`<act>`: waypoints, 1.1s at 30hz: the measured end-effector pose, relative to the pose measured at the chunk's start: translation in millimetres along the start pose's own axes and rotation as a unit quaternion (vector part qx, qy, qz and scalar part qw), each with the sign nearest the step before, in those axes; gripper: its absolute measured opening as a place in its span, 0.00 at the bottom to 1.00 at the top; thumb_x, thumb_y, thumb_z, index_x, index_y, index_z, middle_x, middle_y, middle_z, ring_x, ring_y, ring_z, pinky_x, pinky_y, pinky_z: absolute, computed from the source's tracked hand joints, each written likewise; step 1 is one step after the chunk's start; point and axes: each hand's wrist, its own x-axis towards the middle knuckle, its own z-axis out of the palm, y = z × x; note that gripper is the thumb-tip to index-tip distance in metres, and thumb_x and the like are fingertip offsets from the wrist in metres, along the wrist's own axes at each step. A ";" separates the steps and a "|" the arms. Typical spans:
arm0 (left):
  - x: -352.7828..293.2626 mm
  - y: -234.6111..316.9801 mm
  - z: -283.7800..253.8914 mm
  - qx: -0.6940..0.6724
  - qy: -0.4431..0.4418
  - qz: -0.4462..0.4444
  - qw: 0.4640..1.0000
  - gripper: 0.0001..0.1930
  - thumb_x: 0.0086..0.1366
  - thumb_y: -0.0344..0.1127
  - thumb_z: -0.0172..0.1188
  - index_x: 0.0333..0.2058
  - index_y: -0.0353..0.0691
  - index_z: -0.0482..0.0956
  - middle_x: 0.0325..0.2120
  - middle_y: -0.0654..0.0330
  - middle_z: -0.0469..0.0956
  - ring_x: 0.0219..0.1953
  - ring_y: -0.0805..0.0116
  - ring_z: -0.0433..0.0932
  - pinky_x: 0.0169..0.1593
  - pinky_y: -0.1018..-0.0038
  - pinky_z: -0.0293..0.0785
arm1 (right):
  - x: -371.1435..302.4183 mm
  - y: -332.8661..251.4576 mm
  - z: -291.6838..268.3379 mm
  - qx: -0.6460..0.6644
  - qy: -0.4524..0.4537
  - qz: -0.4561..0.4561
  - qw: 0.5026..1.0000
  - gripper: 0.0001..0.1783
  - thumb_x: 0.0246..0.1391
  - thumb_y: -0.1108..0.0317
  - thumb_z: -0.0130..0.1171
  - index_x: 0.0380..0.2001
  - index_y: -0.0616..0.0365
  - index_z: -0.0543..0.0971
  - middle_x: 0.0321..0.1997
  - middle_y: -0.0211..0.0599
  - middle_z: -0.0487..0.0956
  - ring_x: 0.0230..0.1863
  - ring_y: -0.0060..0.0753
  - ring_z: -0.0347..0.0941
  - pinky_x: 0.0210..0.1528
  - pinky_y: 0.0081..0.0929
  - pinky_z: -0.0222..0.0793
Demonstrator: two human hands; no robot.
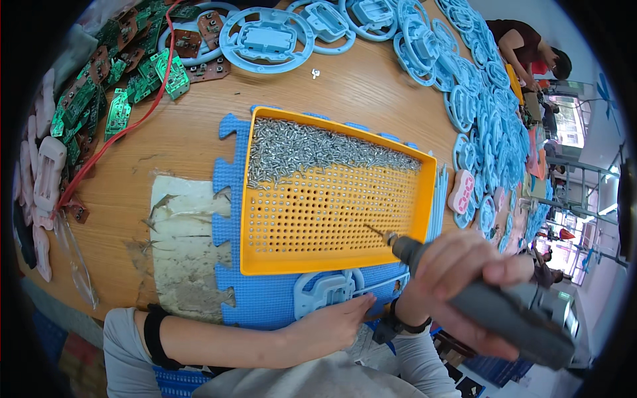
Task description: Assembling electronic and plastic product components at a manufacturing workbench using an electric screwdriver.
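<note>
My right hand (464, 275) is wrapped round a dark grey electric screwdriver (511, 318). Its thin bit points left, over the lower right part of a yellow perforated tray (247, 232). Small silver screws (318, 146) are heaped along the tray's far side, and many holes nearer me hold single screws. Close to my body, my left hand (335, 325) has its fingers together at the near edge of a light blue plastic housing (325, 292), gripping it. That housing lies on a blue foam mat (265, 298), just in front of the tray; my hand hides part of it.
Light blue ring-shaped housings (265, 40) are piled along the far and right sides. Green circuit boards (119, 113), a red cable (142, 119) and pale pink shells (50, 172) lie at left. A pink-and-white piece (462, 192) sits right of the tray. Another person (524, 50) works beyond.
</note>
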 end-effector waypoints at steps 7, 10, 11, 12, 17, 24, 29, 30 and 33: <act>0.1 -1.9 -4.9 -0.008 -0.014 0.004 1.000 0.21 0.57 0.33 0.49 0.48 0.31 0.79 0.55 0.48 0.72 0.63 0.54 0.63 0.70 0.63 0.45 | -1.4 22.5 -10.1 -0.001 0.014 -0.007 1.000 0.46 0.46 0.22 0.46 0.40 0.61 0.64 0.16 0.35 0.70 0.12 0.27 0.67 0.16 0.21 0.66; 1.0 -3.6 -7.3 -0.020 -0.031 0.009 0.999 0.23 0.57 0.32 0.49 0.52 0.27 0.73 0.56 0.47 0.69 0.62 0.59 0.64 0.68 0.68 0.53 | -1.9 24.4 -10.9 -0.003 0.006 0.002 1.000 0.47 0.45 0.21 0.46 0.40 0.61 0.63 0.17 0.35 0.70 0.13 0.28 0.67 0.17 0.22 0.67; 1.2 -3.8 -7.5 -0.019 -0.034 0.010 0.999 0.23 0.57 0.32 0.49 0.51 0.27 0.73 0.56 0.47 0.69 0.62 0.59 0.64 0.68 0.68 0.53 | -2.5 24.6 -10.8 -0.006 0.010 0.005 1.000 0.47 0.45 0.20 0.46 0.39 0.61 0.63 0.17 0.35 0.70 0.13 0.28 0.67 0.17 0.22 0.67; 1.0 -3.8 -7.7 -0.018 -0.037 0.010 0.999 0.23 0.57 0.32 0.49 0.51 0.27 0.73 0.57 0.47 0.69 0.62 0.60 0.64 0.68 0.68 0.53 | -3.1 24.8 -10.3 -0.010 0.014 0.008 1.000 0.47 0.45 0.20 0.46 0.39 0.60 0.63 0.17 0.35 0.70 0.13 0.28 0.67 0.18 0.23 0.67; -0.5 -6.2 -10.2 -0.013 -0.033 0.005 0.999 0.23 0.58 0.32 0.49 0.51 0.27 0.73 0.56 0.47 0.70 0.62 0.59 0.65 0.68 0.68 0.53 | -4.1 27.7 -8.2 -0.001 0.010 -0.005 1.000 0.48 0.44 0.20 0.47 0.40 0.61 0.63 0.17 0.36 0.70 0.13 0.29 0.67 0.18 0.23 0.67; 0.2 -9.9 -20.6 -0.086 0.017 0.010 0.996 0.18 0.57 0.33 0.50 0.43 0.27 0.76 0.55 0.46 0.71 0.61 0.59 0.67 0.67 0.66 0.56 | -6.0 31.1 -10.9 0.033 0.007 -0.009 0.999 0.50 0.43 0.20 0.47 0.42 0.64 0.63 0.19 0.39 0.71 0.14 0.31 0.66 0.18 0.27 0.67; -11.9 -32.1 -33.2 -0.090 0.002 -0.012 0.996 0.21 0.58 0.35 0.50 0.50 0.34 0.72 0.58 0.51 0.68 0.62 0.58 0.65 0.66 0.64 0.57 | -10.4 28.3 -14.7 0.038 0.018 0.006 0.999 0.51 0.42 0.19 0.48 0.42 0.64 0.63 0.20 0.39 0.72 0.15 0.31 0.66 0.18 0.28 0.67; -16.6 -38.4 -32.5 -0.117 -0.003 -0.025 0.993 0.24 0.58 0.37 0.51 0.54 0.37 0.69 0.59 0.53 0.66 0.62 0.58 0.63 0.66 0.64 0.56 | -10.0 23.0 -13.6 0.025 0.029 0.014 0.999 0.51 0.42 0.20 0.49 0.42 0.64 0.63 0.20 0.39 0.72 0.15 0.31 0.66 0.18 0.28 0.66; -21.1 -48.9 -33.1 -0.109 -0.016 0.008 0.994 0.31 0.56 0.44 0.56 0.58 0.42 0.65 0.62 0.59 0.62 0.64 0.61 0.59 0.66 0.64 0.55 | -4.5 -10.5 -7.3 0.005 0.047 -0.018 0.999 0.46 0.45 0.25 0.52 0.41 0.63 0.64 0.18 0.40 0.71 0.14 0.33 0.67 0.18 0.29 0.68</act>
